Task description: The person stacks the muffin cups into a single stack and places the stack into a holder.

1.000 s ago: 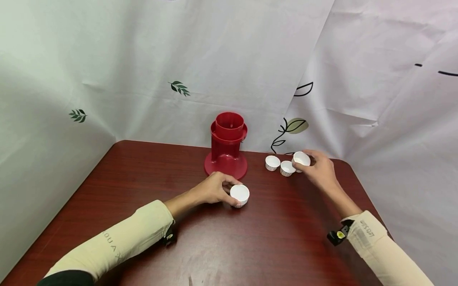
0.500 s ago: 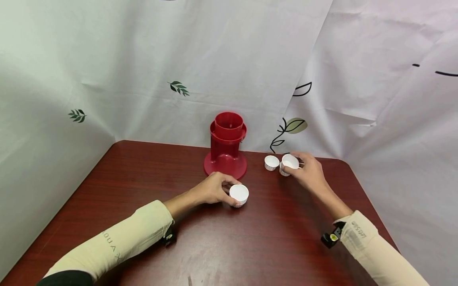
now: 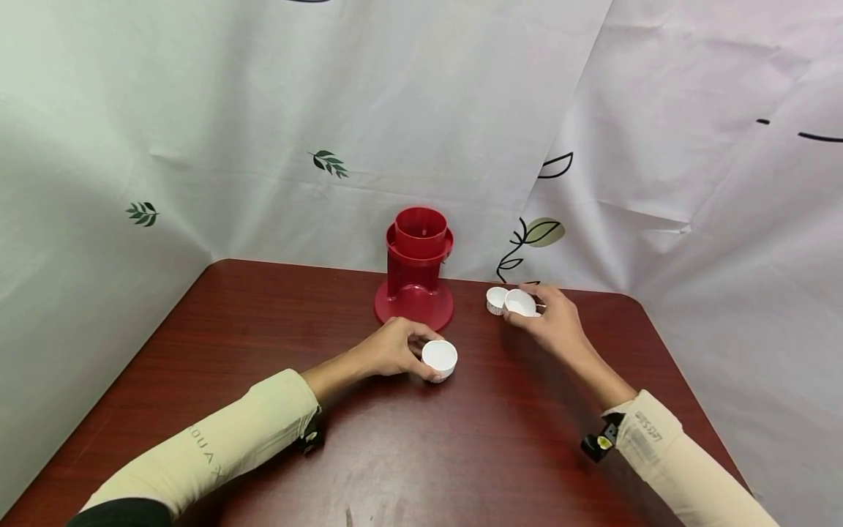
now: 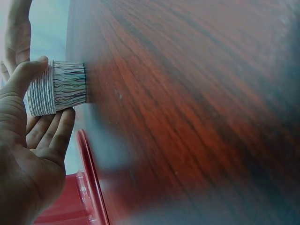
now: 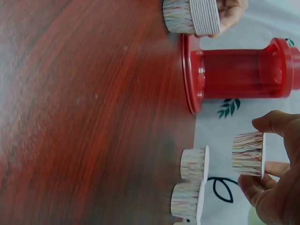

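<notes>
My left hand (image 3: 390,350) grips a stack of nested white paper baking cups (image 3: 439,357) near the middle of the table. In the left wrist view, thumb and fingers go round the stack (image 4: 56,89), whose sides have wavy coloured lines. At the back right, my right hand (image 3: 556,320) pinches a single baking cup (image 5: 248,153) between thumb and fingers, raised off the table. Below it stands a row of baking cups (image 5: 193,164), partly covered by hand and held cup in the head view; the leftmost cup (image 3: 496,301) shows.
A red plastic cylinder stand (image 3: 415,293) with a round base and open top stands at the back centre, just beyond the left hand. The dark wooden table (image 3: 283,307) ends at a white leaf-print cloth (image 3: 263,146) behind.
My right hand has moved left with the held baking cup, passing along the row of cups toward the leftmost one. My left hand and its stack have stayed in place.
</notes>
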